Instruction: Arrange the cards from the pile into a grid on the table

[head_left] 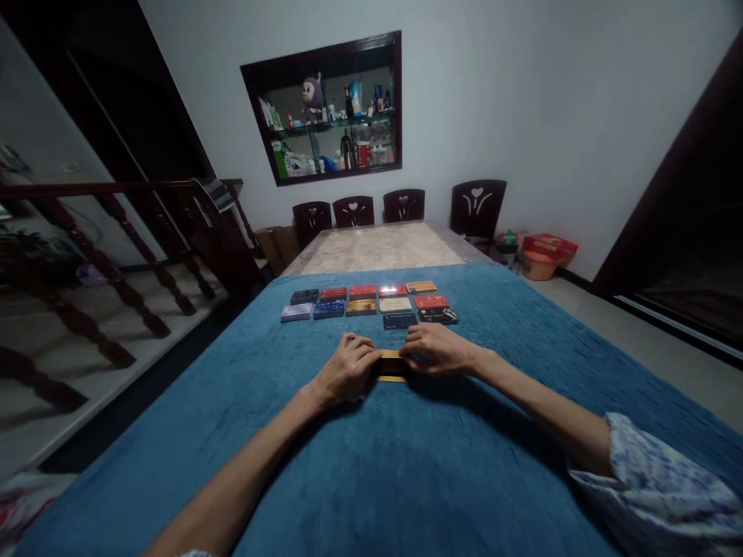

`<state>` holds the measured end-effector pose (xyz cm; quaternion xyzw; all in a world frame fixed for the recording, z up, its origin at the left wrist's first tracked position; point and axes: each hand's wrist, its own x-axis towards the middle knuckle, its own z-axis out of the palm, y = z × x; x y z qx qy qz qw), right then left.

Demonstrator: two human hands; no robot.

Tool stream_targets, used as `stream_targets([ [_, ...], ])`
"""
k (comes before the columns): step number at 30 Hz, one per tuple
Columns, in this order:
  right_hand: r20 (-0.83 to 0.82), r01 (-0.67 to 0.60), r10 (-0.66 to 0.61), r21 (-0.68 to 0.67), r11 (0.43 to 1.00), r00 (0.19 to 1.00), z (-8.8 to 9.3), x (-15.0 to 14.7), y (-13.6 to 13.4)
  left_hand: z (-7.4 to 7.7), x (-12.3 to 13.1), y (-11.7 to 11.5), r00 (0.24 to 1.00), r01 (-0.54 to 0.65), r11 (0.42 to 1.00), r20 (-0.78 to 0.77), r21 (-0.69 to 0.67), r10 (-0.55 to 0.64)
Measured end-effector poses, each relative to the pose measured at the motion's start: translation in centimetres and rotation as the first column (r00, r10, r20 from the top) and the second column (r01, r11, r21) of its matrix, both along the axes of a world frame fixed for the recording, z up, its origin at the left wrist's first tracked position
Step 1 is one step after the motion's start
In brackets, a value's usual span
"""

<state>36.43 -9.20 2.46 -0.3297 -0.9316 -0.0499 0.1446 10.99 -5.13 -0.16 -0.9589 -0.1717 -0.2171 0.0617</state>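
Between my two hands is a small gold and dark-brown block (392,367), low over the blue cloth; whether it is a box or a stack of cards I cannot tell. My left hand (348,367) grips its left end, fingers bent over it. At its right end, my right hand (436,348) holds on with thumb and fingers pinched. Just beyond lie small stacks of cards in rows, among them a dark navy one (400,321), a black one (438,315), a gold one (361,307), a cream one (395,305) and a lavender one (296,312).
A blue cloth (244,418) covers the near part of the long table, whose pale stone-look top (377,247) shows at the far end. Dark chairs (405,205) stand behind it. Wooden railing (124,232) runs along the left; an orange bucket (537,264) sits at right.
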Motion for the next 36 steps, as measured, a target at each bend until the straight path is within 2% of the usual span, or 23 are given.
stream_targets([
  [4, -0.011, 0.041, -0.040, 0.117, 0.992, 0.999, -0.9, -0.1, 0.6, 0.1, 0.0, 0.0, 0.998, -0.043, 0.999, 0.050, 0.023, 0.042],
  [9, -0.085, 0.111, -0.098, 0.167, 0.980, 0.992, -1.8, -0.1, 0.9, -0.1, 0.3, 0.3, 0.986, -0.125, 0.992, 0.110, -0.030, 0.128],
  [13, -0.131, 0.201, -0.183, 0.145, 0.969, 0.974, -2.6, -0.2, 1.2, -0.2, 0.5, 0.7, 0.977, -0.167, 0.981, 0.117, -0.100, 0.178],
  [19, -0.177, 0.270, -0.245, 0.129, 0.954, 0.953, -3.8, -0.3, 1.5, 0.1, 0.8, 0.7, 0.968, -0.220, 0.960, 0.086, -0.173, 0.237],
  [24, -0.152, 0.356, -0.333, 0.168, 0.919, 0.931, -4.2, -0.7, 1.2, 0.1, 1.1, 0.3, 0.953, -0.279, 0.936, 0.055, -0.216, 0.297],
  [30, -0.143, 0.439, -0.422, 0.113, 0.892, 0.895, -4.4, -1.5, 0.9, -0.3, 1.4, 0.3, 0.946, -0.290, 0.922, 0.065, -0.257, 0.316],
  [36, -0.157, 0.413, -0.399, 0.068, 0.908, 0.903, -4.4, -1.4, 1.1, -0.3, 1.6, 0.6, 0.936, -0.319, 0.905, 0.058, -0.282, 0.348],
])
